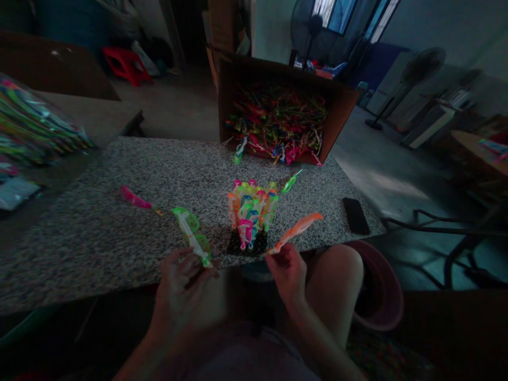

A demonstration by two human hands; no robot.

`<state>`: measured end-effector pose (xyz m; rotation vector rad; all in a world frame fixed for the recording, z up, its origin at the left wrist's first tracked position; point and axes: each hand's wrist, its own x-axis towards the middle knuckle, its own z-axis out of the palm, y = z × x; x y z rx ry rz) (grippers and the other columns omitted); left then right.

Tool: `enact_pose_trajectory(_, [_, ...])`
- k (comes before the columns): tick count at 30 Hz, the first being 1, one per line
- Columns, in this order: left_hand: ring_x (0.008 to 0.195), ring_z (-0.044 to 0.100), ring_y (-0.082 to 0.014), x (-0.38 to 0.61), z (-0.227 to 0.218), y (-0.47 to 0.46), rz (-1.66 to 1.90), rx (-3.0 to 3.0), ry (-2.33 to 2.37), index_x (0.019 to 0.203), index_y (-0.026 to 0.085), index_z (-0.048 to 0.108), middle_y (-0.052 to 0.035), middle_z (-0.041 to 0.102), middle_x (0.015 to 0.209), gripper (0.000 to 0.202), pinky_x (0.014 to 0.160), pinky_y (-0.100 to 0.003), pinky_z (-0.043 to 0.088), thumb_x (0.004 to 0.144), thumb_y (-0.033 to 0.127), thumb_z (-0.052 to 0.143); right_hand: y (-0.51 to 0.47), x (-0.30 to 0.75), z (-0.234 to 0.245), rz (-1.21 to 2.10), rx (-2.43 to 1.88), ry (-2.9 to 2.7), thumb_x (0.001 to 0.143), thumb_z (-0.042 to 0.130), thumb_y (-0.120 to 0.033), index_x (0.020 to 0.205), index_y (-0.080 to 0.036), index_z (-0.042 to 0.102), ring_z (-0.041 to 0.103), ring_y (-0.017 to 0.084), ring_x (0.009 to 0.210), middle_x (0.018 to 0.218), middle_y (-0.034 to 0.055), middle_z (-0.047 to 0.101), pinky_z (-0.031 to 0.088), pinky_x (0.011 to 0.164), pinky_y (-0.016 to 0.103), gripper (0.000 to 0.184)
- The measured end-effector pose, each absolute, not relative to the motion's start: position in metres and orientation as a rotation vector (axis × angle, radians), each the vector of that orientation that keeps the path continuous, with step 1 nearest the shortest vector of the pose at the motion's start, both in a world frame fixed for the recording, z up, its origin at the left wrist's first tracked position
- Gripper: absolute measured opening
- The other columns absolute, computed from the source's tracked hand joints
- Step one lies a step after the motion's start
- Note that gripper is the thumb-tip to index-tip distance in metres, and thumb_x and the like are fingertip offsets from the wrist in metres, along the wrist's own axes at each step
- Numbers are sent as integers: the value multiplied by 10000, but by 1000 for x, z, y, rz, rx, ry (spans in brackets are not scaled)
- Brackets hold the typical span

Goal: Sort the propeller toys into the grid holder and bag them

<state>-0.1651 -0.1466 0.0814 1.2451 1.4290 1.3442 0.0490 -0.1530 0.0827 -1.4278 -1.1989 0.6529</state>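
My left hand (183,275) pinches the lower end of a translucent green plastic piece (191,233), which has two rounded lobes and a pale strip along it. Its tip slants up and to the left over the table. In my right hand (289,269), thumb and fingers close on the narrow end of a long orange plastic piece (297,230) that points up and right. Between the hands, a cluster of bright plastic pieces (253,209) in several colours stands upright on a black base (234,244). A pink piece (135,198) lies to the left, and a small green piece (290,183) lies behind.
An open cardboard box (343,100) lies tipped toward me at the table's far edge, full of colourful pieces. A black phone (356,216) rests at the right on the speckled table (99,238). Bagged colourful pieces (37,124) are at the left. A pink tub (391,291) stands beside my knee.
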Motion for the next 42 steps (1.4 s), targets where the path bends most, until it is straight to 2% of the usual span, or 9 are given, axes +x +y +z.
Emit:
enact_pose_trajectory(2, [745,690,-196,-167,77,-125,1432,1193,1460,1168,268,392,-45,648,1114,713,697,-350,591,564,305,769,-135,56,72,665,-1499,-1120,765,668,-315,883,-183,605,645,147,608,711,7,684,524,607,238,188])
enact_pose_trajectory(3, [742,687,-197,-168,74,-114,1423,1193,1474,1139,246,412,-52,643,1105,698,706,-353,588,545,311,772,-126,58,66,671,-1514,-1124,764,665,-316,884,-182,599,652,153,623,719,11,688,524,622,245,191])
enact_pose_trajectory(7, [806,675,-220,-163,62,-83,1285,1319,1506,873,170,574,-50,689,885,350,794,-362,554,656,424,679,-103,50,54,659,-1574,-1259,783,638,-295,899,-185,603,675,168,688,777,23,710,505,665,252,164])
enact_pose_trajectory(12, [778,664,-207,-150,54,-72,1163,1604,1473,806,174,658,-34,719,819,283,790,-323,528,729,443,621,-99,35,58,519,-1835,-1465,803,597,-210,868,-190,624,678,178,693,756,17,716,458,649,244,74])
enact_pose_trajectory(18, [813,680,-197,-146,44,-69,1061,1805,1556,848,206,641,-41,732,915,176,767,-270,521,786,353,567,-100,28,61,404,-1987,-1503,809,596,-204,877,-185,642,682,185,699,770,39,727,440,650,245,85])
enact_pose_trajectory(27, [854,687,-201,-132,23,-78,1138,1832,1511,963,198,611,-60,718,952,210,785,-297,552,865,328,479,-100,27,57,398,-1992,-1526,803,614,-207,908,-195,662,690,199,697,790,31,735,438,633,253,117])
enact_pose_trajectory(32, [868,686,-195,-131,11,-77,1196,1859,1459,1042,214,601,-50,706,977,232,790,-300,568,874,294,462,-101,25,51,390,-1966,-1464,802,602,-213,879,-206,663,696,209,695,776,32,736,450,625,262,99])
enact_pose_trajectory(38, [835,693,-193,-135,-7,-77,1160,1968,1521,1088,230,602,-46,705,987,271,712,-272,577,867,218,446,-101,24,45,372,-1932,-1482,783,596,-198,810,-233,639,687,211,626,711,12,719,445,562,261,62])
enact_pose_trajectory(42, [876,697,-200,-133,-7,-73,1252,2087,1571,1106,227,592,-52,706,1028,293,732,-265,573,859,174,443,-93,20,39,337,-1904,-1456,750,607,-142,828,-227,638,687,219,632,729,30,721,462,561,267,120])
